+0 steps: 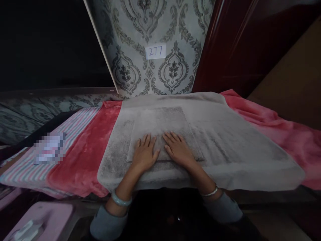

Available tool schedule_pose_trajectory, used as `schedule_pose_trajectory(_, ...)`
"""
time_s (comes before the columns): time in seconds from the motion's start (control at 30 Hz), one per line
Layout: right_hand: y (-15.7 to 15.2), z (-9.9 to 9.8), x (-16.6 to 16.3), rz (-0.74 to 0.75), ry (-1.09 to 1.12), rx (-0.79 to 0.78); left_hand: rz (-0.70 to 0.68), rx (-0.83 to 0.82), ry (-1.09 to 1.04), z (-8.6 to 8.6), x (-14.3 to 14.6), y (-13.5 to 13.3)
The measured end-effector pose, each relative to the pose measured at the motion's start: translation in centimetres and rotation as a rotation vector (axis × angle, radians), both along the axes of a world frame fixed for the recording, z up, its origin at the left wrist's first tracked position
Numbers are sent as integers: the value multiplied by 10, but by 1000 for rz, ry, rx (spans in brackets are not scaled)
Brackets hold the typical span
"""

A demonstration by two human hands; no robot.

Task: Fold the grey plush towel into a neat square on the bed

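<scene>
A folded grey plush cloth (160, 122) lies flat as a rough square on a larger grey plush blanket (238, 147). My left hand (144, 152) rests palm down on the left front part of the folded cloth, fingers spread and pointing away from me. On its right front part, my right hand (178, 149) also lies flat with the fingers stretched out. Neither hand grips anything. The cloth under the palms is hidden.
Red plush fabric (85, 157) shows beyond the blanket on the left, with a pink-red blanket (265, 117) bunched at right. Striped cloth (32, 170) carries a blurred-out item (50, 149). A dark screen (50, 43) hangs at left; a pink stool-like surface (55, 217) stands below.
</scene>
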State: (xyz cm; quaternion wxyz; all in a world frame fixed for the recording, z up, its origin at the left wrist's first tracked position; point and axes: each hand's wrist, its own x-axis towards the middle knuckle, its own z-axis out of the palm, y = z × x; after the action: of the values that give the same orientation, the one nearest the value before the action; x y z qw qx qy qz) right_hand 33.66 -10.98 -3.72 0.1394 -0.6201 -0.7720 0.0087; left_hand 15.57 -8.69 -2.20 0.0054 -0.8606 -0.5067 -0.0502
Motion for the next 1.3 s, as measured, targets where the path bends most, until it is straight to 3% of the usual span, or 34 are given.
schedule_pose_trajectory(0.2, -2, 1, -1, -12, 42, 7, -5, -36, -28, 16, -13, 14)
schedule_pose_trajectory(0.37, -2, -1, -2, -28, 71, 31, -239, -42, -53, 36, 15, 56)
schedule_pose_trajectory(0.47, -1, -1, -2, -40, 86, 42, -310, -115, 9, 32, 33, 78)
schedule_pose_trajectory(0.67, -3, -2, -5, -34, 94, 34, -189, 41, -36, 5, 35, 83)
schedule_pose_trajectory(0.83, 1, 6, 0, -4, 107, 4, 13, 92, -48, 1, 34, 76)
schedule_pose_trajectory(0.93, 20, 21, 12, 40, 108, -6, 9, 81, -35, 2, 35, 77)
schedule_pose_trajectory(1.07, 57, 33, 25, -81, 42, 65, 9, 99, -45, 1, 35, 77)
schedule_pose_trajectory(1.3, 76, 6, 27, -99, -34, -16, 45, 53, -27, 1, 34, 80)
